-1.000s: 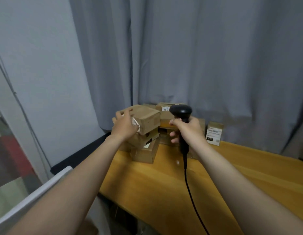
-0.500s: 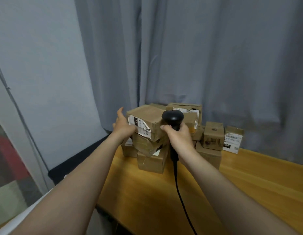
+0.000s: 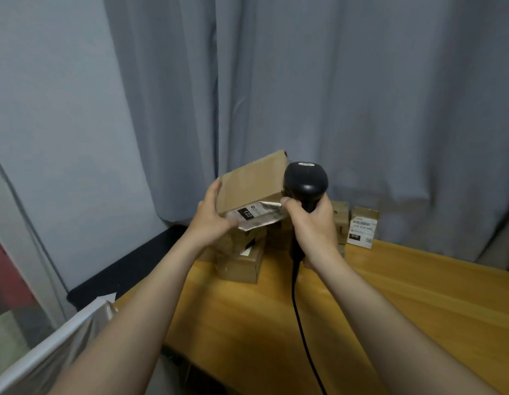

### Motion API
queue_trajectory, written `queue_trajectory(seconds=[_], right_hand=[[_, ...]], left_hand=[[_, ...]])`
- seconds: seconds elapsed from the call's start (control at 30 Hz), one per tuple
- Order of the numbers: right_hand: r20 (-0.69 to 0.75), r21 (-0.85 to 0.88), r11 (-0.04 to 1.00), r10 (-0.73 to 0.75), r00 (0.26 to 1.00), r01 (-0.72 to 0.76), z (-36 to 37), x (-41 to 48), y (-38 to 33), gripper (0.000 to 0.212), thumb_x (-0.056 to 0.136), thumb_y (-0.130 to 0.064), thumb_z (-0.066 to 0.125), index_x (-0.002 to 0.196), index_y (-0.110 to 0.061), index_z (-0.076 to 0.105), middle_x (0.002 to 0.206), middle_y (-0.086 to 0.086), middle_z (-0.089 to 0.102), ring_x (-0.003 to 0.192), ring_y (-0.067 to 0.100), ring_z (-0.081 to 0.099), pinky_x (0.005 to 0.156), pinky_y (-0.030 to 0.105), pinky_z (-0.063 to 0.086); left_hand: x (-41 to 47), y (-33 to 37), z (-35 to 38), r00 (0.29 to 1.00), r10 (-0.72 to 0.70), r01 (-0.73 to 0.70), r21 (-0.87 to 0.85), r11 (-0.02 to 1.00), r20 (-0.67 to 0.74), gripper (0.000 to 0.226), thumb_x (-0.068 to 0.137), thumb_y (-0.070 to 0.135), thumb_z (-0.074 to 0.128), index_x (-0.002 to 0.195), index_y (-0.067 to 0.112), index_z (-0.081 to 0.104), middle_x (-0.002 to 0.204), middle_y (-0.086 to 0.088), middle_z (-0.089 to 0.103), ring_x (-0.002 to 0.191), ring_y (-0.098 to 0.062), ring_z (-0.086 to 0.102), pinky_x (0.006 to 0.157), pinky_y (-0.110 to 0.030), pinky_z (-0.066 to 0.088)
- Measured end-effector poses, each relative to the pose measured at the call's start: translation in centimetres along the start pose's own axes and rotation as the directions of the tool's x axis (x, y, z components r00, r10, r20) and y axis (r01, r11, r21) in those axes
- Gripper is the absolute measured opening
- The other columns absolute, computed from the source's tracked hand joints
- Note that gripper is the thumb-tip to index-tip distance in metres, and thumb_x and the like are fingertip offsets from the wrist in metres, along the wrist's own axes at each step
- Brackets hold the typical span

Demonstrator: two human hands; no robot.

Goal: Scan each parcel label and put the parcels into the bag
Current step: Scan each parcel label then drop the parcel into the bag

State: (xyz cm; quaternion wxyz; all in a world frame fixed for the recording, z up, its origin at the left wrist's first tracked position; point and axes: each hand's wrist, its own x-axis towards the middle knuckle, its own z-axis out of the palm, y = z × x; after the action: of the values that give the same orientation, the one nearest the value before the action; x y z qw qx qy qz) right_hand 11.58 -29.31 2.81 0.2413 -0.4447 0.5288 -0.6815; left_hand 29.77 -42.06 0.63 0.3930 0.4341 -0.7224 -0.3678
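Left hand (image 3: 212, 220) grips parcel (image 3: 252, 185) at its 8 o'clock corner, thumb up the left side, fingers curled under the labelled face. Parcel is tilted, far end high toward 1 o'clock, and held over the stack (image 3: 242, 265); cannot tell whether it touches the box beneath. Label (image 3: 257, 218) is white with a black block reading 122; its right edge curls loose.

Right hand (image 3: 314, 226) is clamped round the scanner (image 3: 306, 181) handle. Scanner head sits just at 3 o'clock of the parcel, close against its right edge. Cable (image 3: 294, 295) drops toward 6 o'clock over the table (image 3: 404, 309).

Stack stands at the table's 10 o'clock end, before the curtain (image 3: 361, 109). Small box (image 3: 363, 230) with a white label stands on the table at 3 o'clock of the right hand, apart from it. More boxes lie behind that hand, partly hidden.

A pale plastic edge (image 3: 56, 343) shows at the frame's 8 o'clock; cannot tell if it is the bag.
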Motion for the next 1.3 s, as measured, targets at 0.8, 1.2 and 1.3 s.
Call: queue_trajectory(seconds=[0.8, 1.2, 1.3], right_hand=[[0.025, -0.358, 0.909, 0.237, 0.971, -0.212, -15.1, -16.1, 1.3, 0.009, 0.083, -0.019, 0.07, 0.082, -0.014, 0.077, 0.079, -0.001, 0.079, 0.082, 0.015, 0.074, 0.083, 0.039, 0.059], [0.004, -0.251, 0.93, 0.279, 0.96, -0.269, -19.0, -16.6, 1.8, 0.018, 0.092, -0.017, 0.068, 0.08, -0.016, 0.081, 0.085, -0.002, 0.081, 0.083, 0.006, 0.07, 0.077, 0.027, 0.05], [0.0, -0.25, 0.929, 0.281, 0.96, -0.272, -18.7, -16.6, 2.3, 0.015, 0.092, -0.017, 0.07, 0.082, -0.017, 0.08, 0.085, -0.002, 0.081, 0.083, 0.005, 0.07, 0.073, 0.026, 0.048]], left_hand=[[-22.6, 2.4, 15.5, 0.954, -0.107, 0.072, 0.133, 0.989, 0.279, 0.022, 0.087, 0.032, 0.081, 0.093, 0.03, 0.061, 0.092, 0.012, 0.067, 0.081, -0.009, 0.064, 0.076, -0.032, 0.05], [-20.7, 4.3, 15.3, 0.866, 0.314, -0.416, 0.213, 0.884, 0.389, 0.045, 0.088, 0.004, 0.077, 0.13, 0.022, 0.072, 0.135, 0.014, 0.066, 0.127, 0.009, 0.054, 0.111, -0.019, 0.043], [-20.8, 4.3, 14.9, 0.861, 0.335, -0.431, 0.2, 0.88, 0.382, 0.046, 0.087, 0.001, 0.078, 0.128, 0.021, 0.073, 0.13, 0.02, 0.065, 0.123, 0.011, 0.056, 0.104, -0.016, 0.047]])
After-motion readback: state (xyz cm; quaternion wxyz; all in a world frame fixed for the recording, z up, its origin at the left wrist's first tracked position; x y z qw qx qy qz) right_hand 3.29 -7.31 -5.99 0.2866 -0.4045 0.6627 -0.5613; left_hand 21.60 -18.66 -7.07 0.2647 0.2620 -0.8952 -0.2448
